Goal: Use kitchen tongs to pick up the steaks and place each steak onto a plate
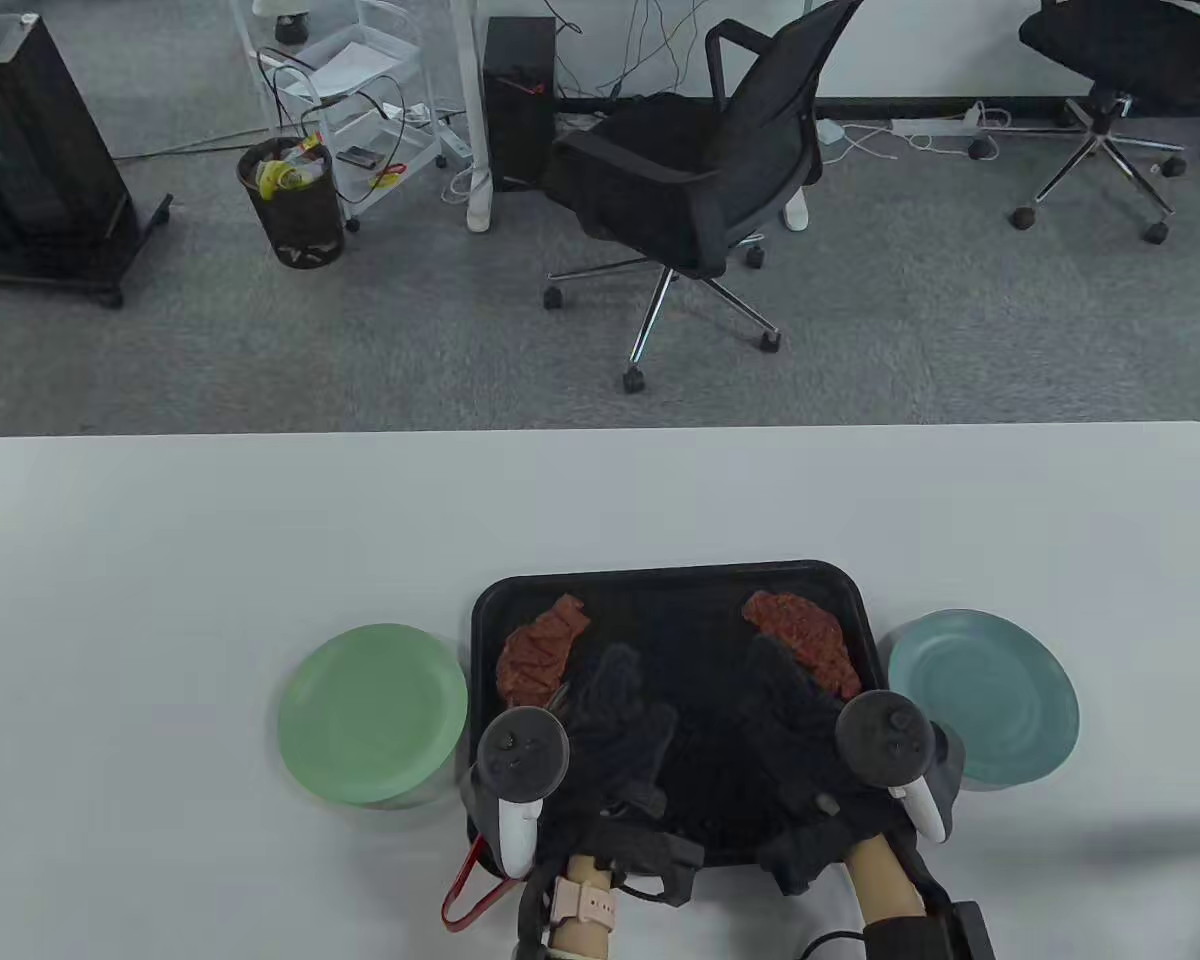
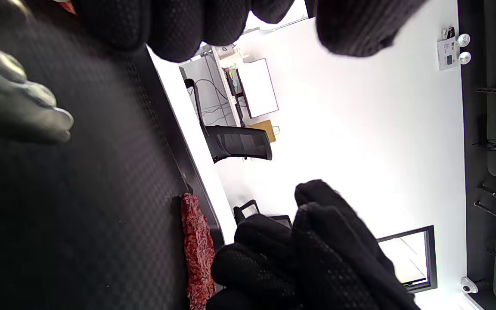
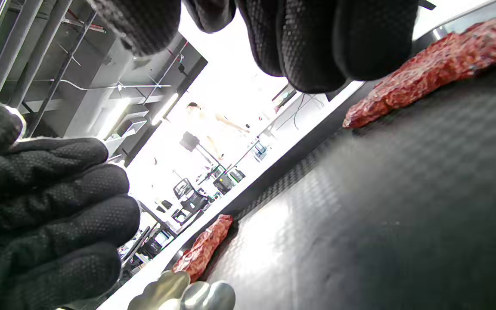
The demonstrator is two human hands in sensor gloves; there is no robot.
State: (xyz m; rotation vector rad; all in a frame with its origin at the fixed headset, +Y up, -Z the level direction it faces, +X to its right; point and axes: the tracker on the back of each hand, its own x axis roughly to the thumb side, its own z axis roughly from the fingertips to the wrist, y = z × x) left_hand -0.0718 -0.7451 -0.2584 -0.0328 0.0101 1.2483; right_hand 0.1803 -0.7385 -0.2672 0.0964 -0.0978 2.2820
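Note:
A black tray (image 1: pixel 680 600) holds two red steaks: the left steak (image 1: pixel 540 650) (image 3: pixel 205 247) and the right steak (image 1: pixel 805 635) (image 3: pixel 424 73) (image 2: pixel 196 249). A green plate (image 1: pixel 372 712) lies left of the tray and a blue plate (image 1: pixel 982 695) right of it; both carry nothing. My left hand (image 1: pixel 615 700) hovers over the tray's near left with its fingers (image 2: pixel 179 26) curled round the tongs. Their red handle (image 1: pixel 465 885) sticks out behind the wrist, and the metal tips (image 2: pixel 20 107) (image 3: pixel 183 295) point over the tray floor. My right hand (image 1: pixel 785 690) hangs relaxed over the tray's near right, holding nothing.
The white table (image 1: pixel 260 520) stretches wide to the left, right and far side. Beyond its far edge stands a black office chair (image 1: pixel 690 180) on grey carpet, with a waste bin (image 1: pixel 295 205) and a wire cart further back.

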